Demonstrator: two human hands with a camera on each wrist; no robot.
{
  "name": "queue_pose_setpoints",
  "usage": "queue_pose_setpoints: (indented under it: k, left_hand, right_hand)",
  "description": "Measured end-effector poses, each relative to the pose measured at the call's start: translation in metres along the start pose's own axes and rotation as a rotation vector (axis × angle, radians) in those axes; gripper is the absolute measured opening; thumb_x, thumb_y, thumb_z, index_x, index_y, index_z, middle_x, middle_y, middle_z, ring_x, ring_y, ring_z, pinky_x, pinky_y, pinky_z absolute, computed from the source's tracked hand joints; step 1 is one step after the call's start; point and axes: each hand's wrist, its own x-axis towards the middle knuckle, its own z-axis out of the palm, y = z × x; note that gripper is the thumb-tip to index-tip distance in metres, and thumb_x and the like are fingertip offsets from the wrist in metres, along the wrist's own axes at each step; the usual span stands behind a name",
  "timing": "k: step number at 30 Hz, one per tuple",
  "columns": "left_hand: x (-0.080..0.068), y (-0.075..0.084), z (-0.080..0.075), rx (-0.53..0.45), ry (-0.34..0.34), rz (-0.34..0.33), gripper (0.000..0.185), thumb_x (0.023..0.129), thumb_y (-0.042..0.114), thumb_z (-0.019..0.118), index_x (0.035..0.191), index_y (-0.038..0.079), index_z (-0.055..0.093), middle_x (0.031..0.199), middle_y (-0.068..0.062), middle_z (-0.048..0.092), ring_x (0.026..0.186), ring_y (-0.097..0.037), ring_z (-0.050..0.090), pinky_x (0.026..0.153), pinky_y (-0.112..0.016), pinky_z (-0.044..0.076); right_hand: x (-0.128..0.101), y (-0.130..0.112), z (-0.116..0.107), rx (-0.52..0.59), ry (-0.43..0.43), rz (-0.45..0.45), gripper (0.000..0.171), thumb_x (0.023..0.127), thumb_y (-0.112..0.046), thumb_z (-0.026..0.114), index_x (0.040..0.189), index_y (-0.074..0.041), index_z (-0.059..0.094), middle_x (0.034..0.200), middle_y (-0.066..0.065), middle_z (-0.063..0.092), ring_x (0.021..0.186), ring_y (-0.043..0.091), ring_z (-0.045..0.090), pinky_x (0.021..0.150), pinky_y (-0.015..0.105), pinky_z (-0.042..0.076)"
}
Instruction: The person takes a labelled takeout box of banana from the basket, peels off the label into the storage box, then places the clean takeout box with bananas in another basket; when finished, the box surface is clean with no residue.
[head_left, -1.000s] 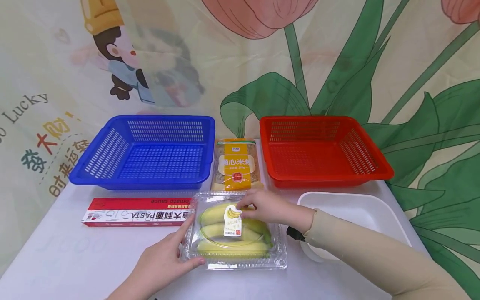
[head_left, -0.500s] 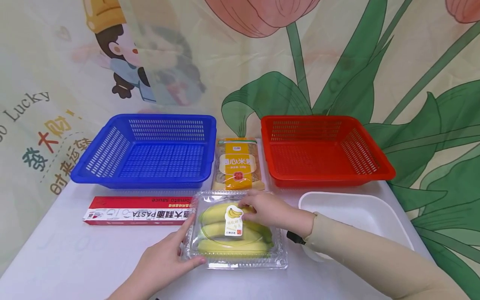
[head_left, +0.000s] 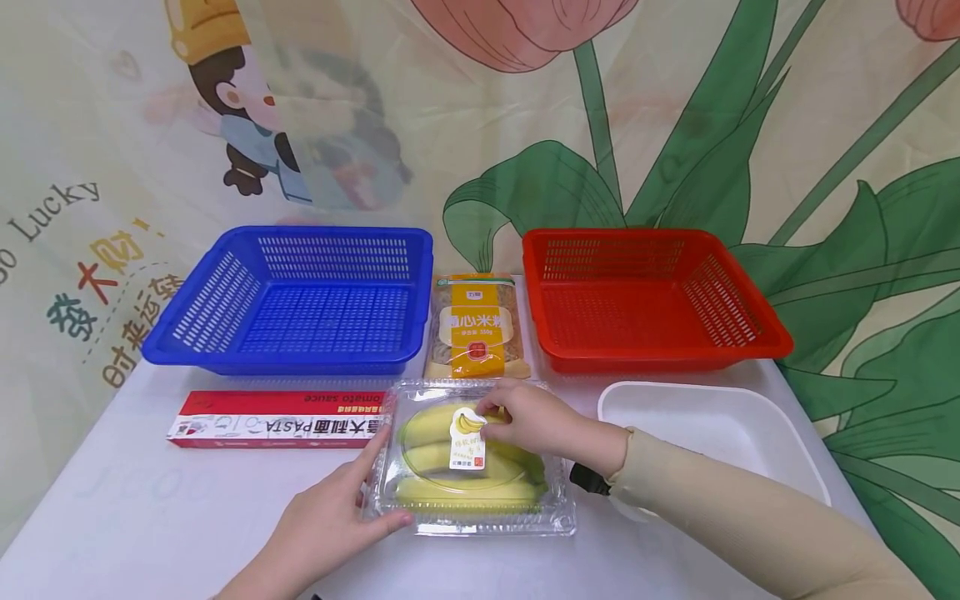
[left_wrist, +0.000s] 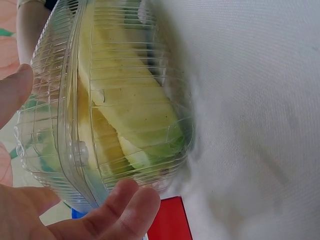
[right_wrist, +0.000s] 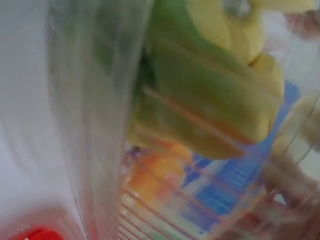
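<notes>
A clear plastic clamshell box [head_left: 495, 527] with several bananas [head_left: 465, 492] inside lies on the table in front of me, its lid down. My left hand [head_left: 318, 521] holds the box's left side, thumb at the front corner and fingers along the side; the left wrist view shows its fingertips [left_wrist: 142, 205] against the ribbed wall. With bent fingers my right hand [head_left: 540, 421] pinches the upper right edge of a white banana sticker [head_left: 468, 454] on the lid. The exact grip is partly hidden, and the right wrist view is blurred.
A blue basket [head_left: 300, 367] stands at the back left and a red basket [head_left: 660, 364] at the back right. Between them lies a yellow noodle packet [head_left: 477, 333]. A red and white pasta box [head_left: 277, 417] is at left, a white tub [head_left: 720, 396] at right.
Both hands and the banana box stay nearly where they were. The right fingers shift only slightly at the sticker's edge; the whole view tilts a little.
</notes>
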Motion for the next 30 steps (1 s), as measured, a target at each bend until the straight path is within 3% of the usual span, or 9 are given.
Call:
queue_pose_setpoints:
  k: [9,14,18,24,30]
  left_hand:
    - [-0.002,0.000,-0.001,-0.009,0.000,-0.004,0.098,0.063,0.068,0.065,0.144,0.031,0.023,0.112,-0.002,0.061,0.080,-0.010,0.054,0.063,-0.036,0.048]
    - [-0.003,-0.002,0.001,-0.009,0.020,0.019,0.097,0.064,0.068,0.064,0.144,0.030,0.024,0.121,-0.009,0.058,0.096,-0.021,0.060,0.069,-0.044,0.051]
    - [-0.003,-0.004,0.005,-0.013,0.075,0.065,0.096,0.064,0.065,0.066,0.143,0.026,0.028,0.132,-0.013,0.047,0.115,-0.034,0.051,0.073,-0.053,0.050]
    - [-0.001,-0.001,0.014,-0.070,0.149,0.149,0.103,0.063,0.059,0.071,0.143,0.012,0.028,0.146,-0.015,0.025,0.125,-0.042,0.037,0.082,-0.060,0.045]
    - [0.002,0.001,0.023,-0.124,0.176,0.185,0.109,0.065,0.061,0.069,0.147,0.018,0.011,0.148,-0.018,0.023,0.129,-0.041,0.034,0.091,-0.059,0.040]
  right_hand:
    - [0.000,0.000,0.000,0.034,0.013,0.008,0.016,0.078,-0.023,0.069,0.093,-0.017,0.065,0.083,-0.006,0.055,0.069,0.008,0.045,0.063,0.021,0.040]
    - [0.001,-0.001,0.001,0.005,0.044,-0.029,0.009,0.079,-0.024,0.068,0.087,-0.020,0.064,0.080,-0.009,0.057,0.065,0.006,0.046,0.063,0.020,0.040]
    - [0.003,-0.002,0.003,0.002,0.071,-0.036,0.004,0.080,-0.020,0.066,0.083,-0.022,0.064,0.078,-0.011,0.060,0.070,0.005,0.049,0.068,0.021,0.043]
    - [0.003,-0.002,0.003,0.039,0.087,0.000,0.005,0.081,-0.017,0.064,0.083,-0.021,0.066,0.078,-0.011,0.063,0.074,0.006,0.054,0.072,0.024,0.046]
    - [0.003,-0.002,0.004,0.076,0.103,0.033,0.006,0.082,-0.018,0.064,0.086,-0.018,0.068,0.078,-0.009,0.065,0.075,0.006,0.056,0.074,0.026,0.047]
